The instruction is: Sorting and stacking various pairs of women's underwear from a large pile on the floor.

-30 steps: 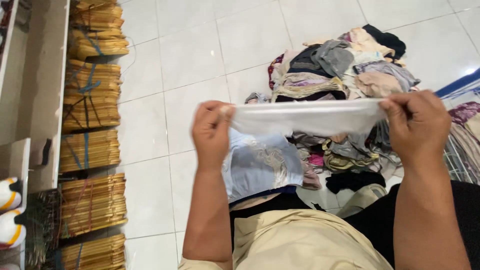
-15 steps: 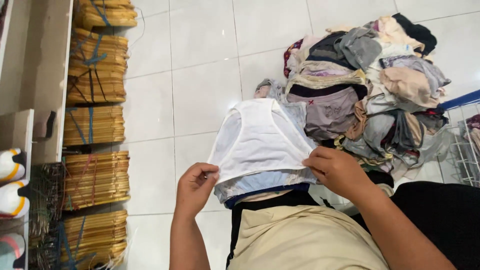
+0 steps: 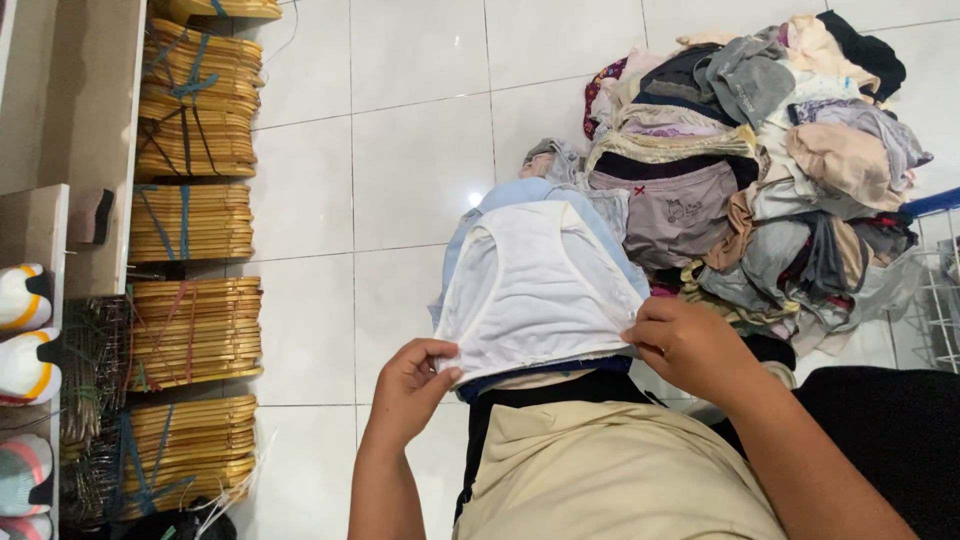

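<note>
A white pair of underwear (image 3: 535,285) lies spread flat on top of a small stack of folded garments, light blue and dark ones showing beneath it. My left hand (image 3: 415,385) pinches its near left corner. My right hand (image 3: 690,345) pinches its near right corner. A beige garment (image 3: 600,470) lies over my lap just below the stack.
A big heap of mixed clothes (image 3: 760,150) sits on the white tiled floor (image 3: 410,170) at the upper right. Bundles of wooden hangers (image 3: 195,220) tied with cord line the left side. Shoes (image 3: 25,330) stand on a shelf at the far left. A wire rack (image 3: 940,300) is at the right edge.
The white underwear was held stretched in the air between both hands. Now it is laid down flat on the stack, with both hands still at its near corners.
</note>
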